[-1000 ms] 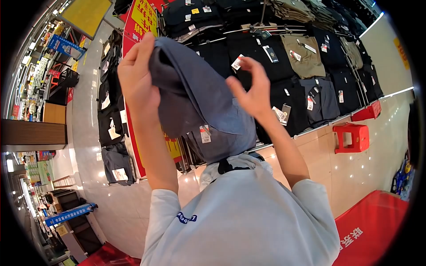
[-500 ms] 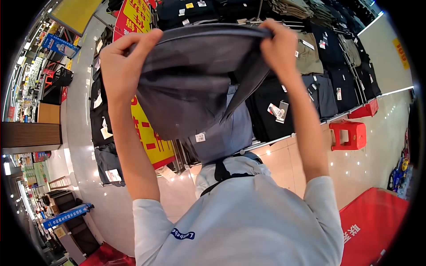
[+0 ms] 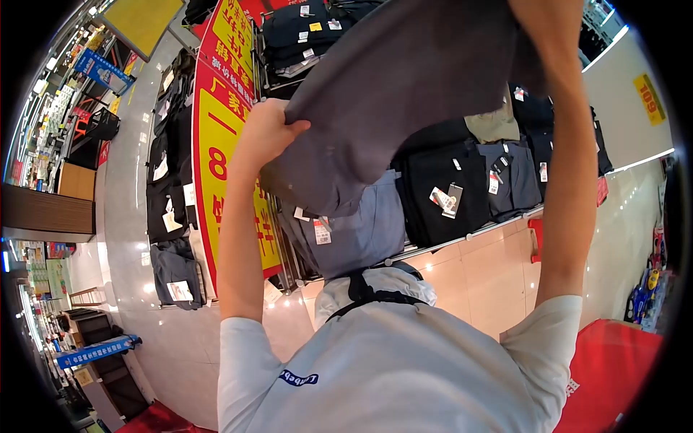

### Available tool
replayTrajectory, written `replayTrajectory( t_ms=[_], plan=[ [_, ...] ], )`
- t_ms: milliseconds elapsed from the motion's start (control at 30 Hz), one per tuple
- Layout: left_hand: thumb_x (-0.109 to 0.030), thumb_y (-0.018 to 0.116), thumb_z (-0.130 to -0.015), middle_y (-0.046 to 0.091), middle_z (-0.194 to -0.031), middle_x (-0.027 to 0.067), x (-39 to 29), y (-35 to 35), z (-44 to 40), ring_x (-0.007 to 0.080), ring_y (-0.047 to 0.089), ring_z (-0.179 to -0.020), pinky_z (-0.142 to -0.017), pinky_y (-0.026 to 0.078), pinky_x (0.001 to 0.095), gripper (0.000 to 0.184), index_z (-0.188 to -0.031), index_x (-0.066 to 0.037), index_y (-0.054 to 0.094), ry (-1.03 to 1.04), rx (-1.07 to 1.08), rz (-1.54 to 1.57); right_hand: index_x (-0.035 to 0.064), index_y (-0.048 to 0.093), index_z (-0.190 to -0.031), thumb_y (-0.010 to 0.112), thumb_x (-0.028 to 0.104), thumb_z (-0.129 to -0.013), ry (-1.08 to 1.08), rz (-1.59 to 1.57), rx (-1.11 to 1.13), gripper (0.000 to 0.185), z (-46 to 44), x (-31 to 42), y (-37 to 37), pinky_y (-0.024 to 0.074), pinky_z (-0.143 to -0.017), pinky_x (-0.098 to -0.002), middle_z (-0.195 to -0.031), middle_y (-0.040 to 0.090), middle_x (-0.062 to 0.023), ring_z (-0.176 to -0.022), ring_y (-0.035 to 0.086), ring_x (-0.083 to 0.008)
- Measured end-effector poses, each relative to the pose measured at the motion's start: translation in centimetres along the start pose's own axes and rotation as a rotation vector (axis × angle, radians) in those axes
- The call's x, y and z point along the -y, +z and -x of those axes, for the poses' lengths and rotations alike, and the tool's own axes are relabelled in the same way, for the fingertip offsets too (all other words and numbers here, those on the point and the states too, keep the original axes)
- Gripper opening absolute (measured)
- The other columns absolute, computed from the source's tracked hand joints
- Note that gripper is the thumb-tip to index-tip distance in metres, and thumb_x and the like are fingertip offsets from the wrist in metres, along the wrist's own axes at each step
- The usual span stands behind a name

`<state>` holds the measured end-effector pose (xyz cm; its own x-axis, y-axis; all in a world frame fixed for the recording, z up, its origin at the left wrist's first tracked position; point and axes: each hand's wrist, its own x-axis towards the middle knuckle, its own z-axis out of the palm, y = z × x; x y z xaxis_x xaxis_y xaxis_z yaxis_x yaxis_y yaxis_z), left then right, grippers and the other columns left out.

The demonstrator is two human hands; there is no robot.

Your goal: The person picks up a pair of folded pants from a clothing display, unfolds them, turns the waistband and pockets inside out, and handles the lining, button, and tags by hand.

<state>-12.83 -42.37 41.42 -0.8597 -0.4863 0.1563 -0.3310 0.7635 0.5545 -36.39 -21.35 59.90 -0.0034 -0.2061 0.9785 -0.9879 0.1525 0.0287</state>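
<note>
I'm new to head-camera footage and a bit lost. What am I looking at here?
There is no machine: these are a person's own bare hands, seen by one camera worn on the head, looking forward and down. The pale shirt is the wearer's. The left hand grips an edge of dark grey cloth. The right hand is at the cloth's other side, cut off by the frame, so its grip is unclear. On the rack below lie folded clothes, some with tags. A red-and-yellow sign stands beside it.
</note>
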Motion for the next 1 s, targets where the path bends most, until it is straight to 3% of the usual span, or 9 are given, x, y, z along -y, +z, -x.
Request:
replayTrajectory(
  t_ms=[233, 300, 367, 567, 700, 733, 833, 933, 1000],
  plan=[
    [-0.025, 0.078, -0.079, 0.067, -0.077, 0.0161, 4.9, 6.3, 0.5, 0.0324, 0.065, -0.074, -0.067, 0.05, 0.0388, 0.026, -0.089, -0.003, 0.069, -0.076, 0.028, 0.118, -0.003, 0.064, -0.071, 0.043, -0.004, -0.07, 0.019, -0.135, 0.017, 0.022, -5.0, 0.5, -1.4, 0.0455, -0.064, -0.0303, -0.062, 0.061, -0.0091, -0.063, 0.059, -0.0179],
    [-0.025, 0.079, -0.079, 0.068, -0.082, 0.0144, 5.5, 9.5, 0.9, 0.0327, 0.065, -0.083, -0.075, 0.05, 0.0383, 0.028, -0.091, -0.002, 0.068, 0.201, -0.13, 0.152, -0.0029, 0.065, -0.073, 0.045, -0.002, -0.072, -0.002, -0.125, 0.0, 0.021, -5.4, 0.7, -1.1, 0.0464, -0.065, -0.0299, -0.064, 0.062, -0.0089, -0.064, 0.06, -0.0175],
    [-0.024, 0.081, -0.077, 0.068, -0.09, 0.0139, 4.9, 12.4, 1.3, 0.0336, 0.064, -0.09, -0.081, 0.049, 0.0388, 0.032, -0.096, -0.002, 0.066, 0.23, -0.132, 0.255, -0.0029, 0.066, -0.075, 0.047, -0.001, -0.075, -0.019, -0.12, -0.009, 0.02, -5.7, 1.0, -0.6, 0.0473, -0.066, -0.0295, -0.065, 0.063, -0.0088, -0.065, 0.061, -0.0172],
    [-0.04, 0.088, -0.067, 0.054, -0.136, 0.0259, 2.1, 20.5, 1.5, 0.0411, 0.049, -0.129, -0.107, 0.041, 0.0442, 0.104, -0.149, -0.003, 0.036, 0.16, 0.003, 0.467, -0.0026, 0.07, -0.083, 0.054, 0.003, -0.082, -0.096, -0.074, -0.036, 0.017, -7.0, 1.8, 0.6, 0.0503, -0.071, -0.0286, -0.072, 0.067, -0.0089, -0.069, 0.064, -0.0168],
    [-0.037, 0.087, -0.069, 0.058, -0.13, 0.0272, 0.2, 24.7, 1.2, 0.0444, 0.056, -0.12, -0.102, 0.046, 0.0439, 0.108, -0.152, -0.001, 0.028, -0.066, 0.014, 0.597, -0.0009, 0.072, -0.096, 0.06, 0.007, -0.086, -0.245, 0.015, 0.036, 0.018, -8.4, 1.6, -1.1, 0.0531, -0.078, -0.03, -0.086, 0.072, -0.0113, -0.081, 0.069, -0.019],
    [-0.032, 0.084, -0.074, 0.065, -0.115, 0.0272, 0.0, 25.7, 1.4, 0.0443, 0.064, -0.106, -0.092, 0.05, 0.0437, 0.087, -0.143, 0.0, 0.042, -0.031, -0.092, 0.617, -0.0003, 0.072, -0.099, 0.061, 0.007, -0.086, -0.268, 0.022, 0.015, 0.019, -8.6, 1.1, -1.3, 0.0534, -0.08, -0.0303, -0.09, 0.073, -0.0118, -0.085, 0.07, -0.0195],
    [-0.025, 0.079, -0.081, 0.068, -0.099, 0.0261, 0.9, 26.5, 1.4, 0.0435, 0.067, -0.094, -0.081, 0.052, 0.0438, 0.055, -0.124, 0.0, 0.057, -0.142, 0.08, 0.53, 0.0015, 0.072, -0.107, 0.064, 0.009, -0.088, -0.312, 0.119, -0.027, 0.021, -8.8, 0.0, -2.8, 0.0533, -0.083, -0.0306, -0.097, 0.074, -0.0109, -0.092, 0.071, -0.0189],
    [-0.019, 0.074, -0.086, 0.069, -0.093, 0.0218, 0.7, 26.3, 3.1, 0.0371, 0.068, -0.083, -0.074, 0.051, 0.0401, 0.035, -0.11, 0.002, 0.06, -0.131, -0.127, 0.726, 0.0005, 0.071, -0.107, 0.067, 0.013, -0.09, -0.232, 0.314, -0.042, 0.021, -11.1, -5.3, -4.4, 0.0527, -0.079, -0.0291, -0.094, 0.073, -0.0094, -0.088, 0.07, -0.0161],
    [-0.018, 0.074, -0.086, 0.068, -0.093, 0.0231, 0.7, 26.8, 4.3, 0.04, 0.066, -0.084, -0.075, 0.051, 0.0396, 0.033, -0.108, 0.001, 0.059, -0.165, -0.197, 0.67, 0.0001, 0.07, -0.107, 0.067, 0.018, -0.091, -0.421, 0.467, -0.139, 0.023, -12.9, -10.9, -7.2, 0.0531, -0.077, -0.03, -0.091, 0.073, -0.0097, -0.084, 0.069, -0.0166]
  ],
)
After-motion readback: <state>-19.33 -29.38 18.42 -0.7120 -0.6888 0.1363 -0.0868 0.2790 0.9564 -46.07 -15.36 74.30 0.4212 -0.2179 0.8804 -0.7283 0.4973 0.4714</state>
